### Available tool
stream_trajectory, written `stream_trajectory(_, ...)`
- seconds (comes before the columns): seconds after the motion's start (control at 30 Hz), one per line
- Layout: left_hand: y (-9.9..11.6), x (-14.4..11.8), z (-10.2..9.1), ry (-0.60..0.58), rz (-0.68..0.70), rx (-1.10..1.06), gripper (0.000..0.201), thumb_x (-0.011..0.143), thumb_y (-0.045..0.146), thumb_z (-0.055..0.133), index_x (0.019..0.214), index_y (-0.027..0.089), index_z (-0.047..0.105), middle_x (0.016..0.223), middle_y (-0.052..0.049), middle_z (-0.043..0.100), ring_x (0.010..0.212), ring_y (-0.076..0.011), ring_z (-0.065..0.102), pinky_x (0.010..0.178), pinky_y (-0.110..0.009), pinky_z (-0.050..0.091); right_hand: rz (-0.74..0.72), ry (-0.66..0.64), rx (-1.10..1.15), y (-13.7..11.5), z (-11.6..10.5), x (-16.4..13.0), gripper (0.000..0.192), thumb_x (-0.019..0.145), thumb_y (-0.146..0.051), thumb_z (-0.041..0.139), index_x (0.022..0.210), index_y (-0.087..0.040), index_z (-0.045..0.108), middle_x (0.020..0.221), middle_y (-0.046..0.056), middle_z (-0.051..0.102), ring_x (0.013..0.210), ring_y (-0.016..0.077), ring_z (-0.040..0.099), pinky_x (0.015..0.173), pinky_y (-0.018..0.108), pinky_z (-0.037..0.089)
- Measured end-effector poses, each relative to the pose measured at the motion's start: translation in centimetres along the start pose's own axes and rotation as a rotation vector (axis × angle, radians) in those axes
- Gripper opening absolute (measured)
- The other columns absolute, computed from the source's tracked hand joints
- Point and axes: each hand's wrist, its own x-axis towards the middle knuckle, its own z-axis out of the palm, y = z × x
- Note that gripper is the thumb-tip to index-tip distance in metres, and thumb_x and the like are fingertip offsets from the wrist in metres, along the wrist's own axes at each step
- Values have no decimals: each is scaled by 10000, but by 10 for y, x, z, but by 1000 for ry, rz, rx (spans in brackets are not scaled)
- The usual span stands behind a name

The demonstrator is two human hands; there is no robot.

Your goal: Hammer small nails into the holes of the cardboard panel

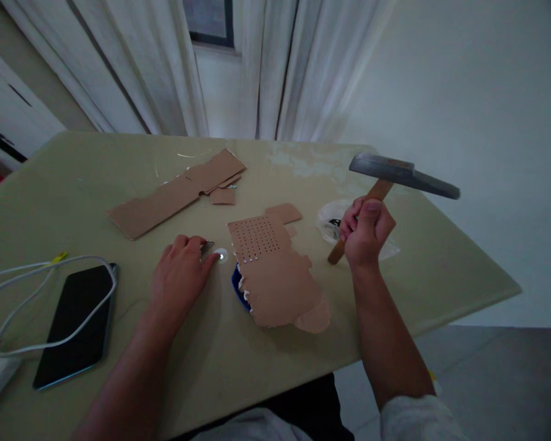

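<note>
Bare olive-green tabletop (73, 184) lies open at left rear and along the near edge. A long brown cardboard strip (174, 193), a perforated cardboard piece (275, 275), a black phone (76, 324) and a white cable (22, 282) crowd the middle.

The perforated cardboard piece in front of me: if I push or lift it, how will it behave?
The perforated cardboard piece is probably light and would slide easily on the table. It looks thin, with flaps, so it may flex when lifted. It partly rests on a blue object, so it may rock.

Dim room, pale walls

White curtains (275, 67) flank a small window (210, 21) beyond the table's (96, 171) far edge; grey floor (500, 380) lower right.
</note>
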Motion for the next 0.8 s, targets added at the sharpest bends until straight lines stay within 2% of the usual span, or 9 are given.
stream_trajectory(0.27,-1,5,-2,-59,-68,-68,363,1038,342,552,1246,157,784,1243,-173,782,1149,-366,768,1016,-490,613,-17,74,43,3,-4,0,557,1030,-727,700,769,-267,525,562,-102,336,391,82,265,334,228,215)
stream_trajectory(0.53,1,5,-5,-52,-95,-63,331,1041,339,519,1149,194,796,1175,-157,824,1106,-357,784,942,-460,608,-21,101,2,6,-6,2,586,1022,-799,648,764,-291,509,549,-94,298,384,105,236,320,262,192)
stream_trajectory(0.8,-2,5,1,4,-81,-106,303,1033,365,536,1084,209,791,1099,-145,833,1034,-358,788,913,-467,609,16,74,-36,2,-5,0,593,1030,-826,598,783,-299,484,578,-81,289,408,118,247,350,288,197)
